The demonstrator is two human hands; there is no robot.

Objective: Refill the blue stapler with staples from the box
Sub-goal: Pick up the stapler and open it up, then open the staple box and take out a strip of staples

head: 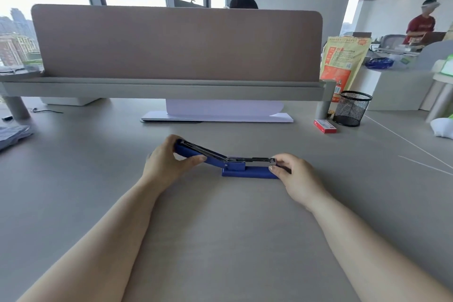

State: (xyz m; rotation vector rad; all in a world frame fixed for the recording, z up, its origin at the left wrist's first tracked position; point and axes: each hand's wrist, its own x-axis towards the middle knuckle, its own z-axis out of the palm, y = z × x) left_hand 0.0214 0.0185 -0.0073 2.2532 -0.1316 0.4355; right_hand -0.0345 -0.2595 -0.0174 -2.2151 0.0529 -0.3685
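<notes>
The blue stapler (241, 170) lies on the grey desk in front of me, hinged wide apart. Its blue top cover is swung back to the left and its metal staple channel lies flat over the base. My left hand (169, 162) grips the raised cover between thumb and fingers. My right hand (293, 176) pinches the front end of the base and channel. The red staple box (324, 126) lies closed at the far right of the desk, well away from both hands.
A black mesh pen cup (351, 108) stands just behind the staple box. A white stand (218, 115) sits under the tan divider panel (176, 41). An orange and cream bag (343, 66) is at the back right. Folded cloth (12, 133) lies at the left edge.
</notes>
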